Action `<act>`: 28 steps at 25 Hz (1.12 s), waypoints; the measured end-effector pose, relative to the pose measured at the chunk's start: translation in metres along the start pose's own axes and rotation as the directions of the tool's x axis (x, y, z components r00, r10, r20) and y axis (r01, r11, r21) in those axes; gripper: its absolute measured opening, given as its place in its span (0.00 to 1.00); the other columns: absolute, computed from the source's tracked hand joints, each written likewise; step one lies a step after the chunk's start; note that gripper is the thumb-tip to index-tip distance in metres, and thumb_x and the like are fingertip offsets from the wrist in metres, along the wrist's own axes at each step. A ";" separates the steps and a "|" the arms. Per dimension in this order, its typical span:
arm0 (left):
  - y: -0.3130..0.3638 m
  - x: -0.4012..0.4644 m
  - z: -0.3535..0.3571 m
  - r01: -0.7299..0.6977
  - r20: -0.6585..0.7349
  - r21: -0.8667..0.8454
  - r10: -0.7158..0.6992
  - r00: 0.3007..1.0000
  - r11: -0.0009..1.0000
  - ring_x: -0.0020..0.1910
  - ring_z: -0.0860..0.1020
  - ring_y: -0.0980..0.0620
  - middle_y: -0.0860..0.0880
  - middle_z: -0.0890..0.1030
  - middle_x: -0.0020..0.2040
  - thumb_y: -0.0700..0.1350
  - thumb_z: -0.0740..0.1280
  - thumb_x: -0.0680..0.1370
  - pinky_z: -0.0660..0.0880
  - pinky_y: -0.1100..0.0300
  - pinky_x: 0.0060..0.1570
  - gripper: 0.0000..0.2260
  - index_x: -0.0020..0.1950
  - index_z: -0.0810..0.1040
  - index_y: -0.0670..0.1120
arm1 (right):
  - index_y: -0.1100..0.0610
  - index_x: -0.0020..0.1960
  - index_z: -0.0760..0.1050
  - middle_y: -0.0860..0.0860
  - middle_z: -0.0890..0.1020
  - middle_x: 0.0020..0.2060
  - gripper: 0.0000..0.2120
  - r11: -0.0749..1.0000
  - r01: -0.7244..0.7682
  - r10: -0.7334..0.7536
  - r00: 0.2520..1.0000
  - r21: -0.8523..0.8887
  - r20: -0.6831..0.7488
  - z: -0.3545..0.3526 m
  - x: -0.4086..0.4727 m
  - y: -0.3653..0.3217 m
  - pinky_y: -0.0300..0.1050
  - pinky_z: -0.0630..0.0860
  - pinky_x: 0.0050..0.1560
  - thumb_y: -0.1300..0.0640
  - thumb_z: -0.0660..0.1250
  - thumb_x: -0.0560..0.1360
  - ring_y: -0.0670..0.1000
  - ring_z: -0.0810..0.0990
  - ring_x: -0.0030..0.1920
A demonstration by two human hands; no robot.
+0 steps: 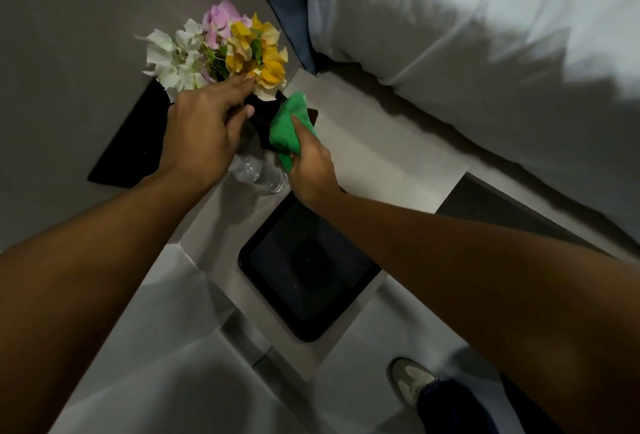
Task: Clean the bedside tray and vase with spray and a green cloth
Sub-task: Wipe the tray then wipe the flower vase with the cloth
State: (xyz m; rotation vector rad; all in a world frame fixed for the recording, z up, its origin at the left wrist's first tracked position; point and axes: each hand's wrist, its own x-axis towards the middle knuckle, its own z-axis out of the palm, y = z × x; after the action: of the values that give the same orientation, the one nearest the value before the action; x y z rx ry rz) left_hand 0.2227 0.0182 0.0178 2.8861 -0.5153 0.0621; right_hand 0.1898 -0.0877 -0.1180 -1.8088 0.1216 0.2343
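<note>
A dark vase [260, 126] holding white, pink and yellow flowers [221, 49] stands at the back of the pale bedside table [381, 156]. My left hand [201, 132] grips the vase just under the blooms. My right hand [311, 167] holds a bunched green cloth [289, 125] pressed against the vase's right side. Most of the vase is hidden by the hands and the cloth. The black tray [304, 271] with rounded corners lies nearer to me on the table, partly under my right forearm. A clear plastic bottle [259, 177] lies between my wrists.
A flat black panel [128, 149] sits to the left, behind my left hand, against the grey wall. White pillows and bedding [485, 35] fill the right side. My shoe [412, 378] shows on the floor at the bottom right.
</note>
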 end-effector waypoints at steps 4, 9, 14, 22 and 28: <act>-0.003 0.000 0.001 0.009 -0.020 -0.015 -0.009 1.000 1.000 0.65 0.75 0.51 0.45 0.78 0.65 0.40 0.67 0.77 0.66 0.62 0.67 0.16 0.65 0.76 0.44 | 0.57 0.76 0.60 0.62 0.70 0.70 0.29 0.990 -0.128 0.137 0.980 0.066 -0.148 -0.002 0.028 -0.014 0.53 0.67 0.71 0.69 0.60 0.76 0.61 0.70 0.69; -0.001 -0.002 0.002 0.028 -0.048 -0.014 -0.028 0.998 1.000 0.64 0.75 0.54 0.47 0.78 0.65 0.41 0.67 0.77 0.64 0.67 0.65 0.16 0.65 0.76 0.46 | 0.56 0.76 0.59 0.63 0.72 0.69 0.28 0.966 -0.223 0.244 0.951 0.127 -0.188 -0.022 0.071 -0.018 0.51 0.68 0.69 0.67 0.58 0.77 0.63 0.71 0.68; 0.002 -0.004 0.002 0.037 -0.078 -0.015 -0.038 0.996 0.999 0.64 0.75 0.52 0.47 0.79 0.64 0.40 0.67 0.77 0.65 0.65 0.65 0.16 0.65 0.76 0.46 | 0.55 0.76 0.61 0.60 0.70 0.71 0.31 0.982 -0.169 0.182 0.967 0.084 -0.180 0.001 0.040 -0.015 0.56 0.66 0.71 0.69 0.60 0.75 0.62 0.70 0.69; 0.000 -0.003 0.001 0.054 -0.076 0.029 -0.052 0.996 0.998 0.64 0.76 0.52 0.49 0.79 0.65 0.44 0.67 0.77 0.66 0.64 0.61 0.16 0.65 0.76 0.49 | 0.60 0.74 0.64 0.62 0.72 0.69 0.26 0.975 -0.082 0.132 0.960 0.204 -0.246 0.027 0.009 -0.016 0.55 0.68 0.70 0.69 0.60 0.77 0.61 0.71 0.69; -0.001 -0.005 0.004 0.047 -0.112 0.015 -0.045 0.993 0.999 0.64 0.76 0.50 0.48 0.79 0.64 0.44 0.67 0.76 0.69 0.60 0.62 0.16 0.65 0.76 0.48 | 0.56 0.75 0.63 0.62 0.75 0.65 0.26 0.972 -0.191 0.222 0.937 0.134 -0.270 -0.013 0.072 -0.020 0.47 0.70 0.63 0.66 0.59 0.77 0.61 0.75 0.63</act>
State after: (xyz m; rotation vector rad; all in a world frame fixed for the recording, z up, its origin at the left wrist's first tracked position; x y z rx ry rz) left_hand 0.2181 0.0198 0.0133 2.8896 -0.4300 0.2211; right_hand 0.2647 -0.0924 -0.1123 -1.7153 0.5208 0.1127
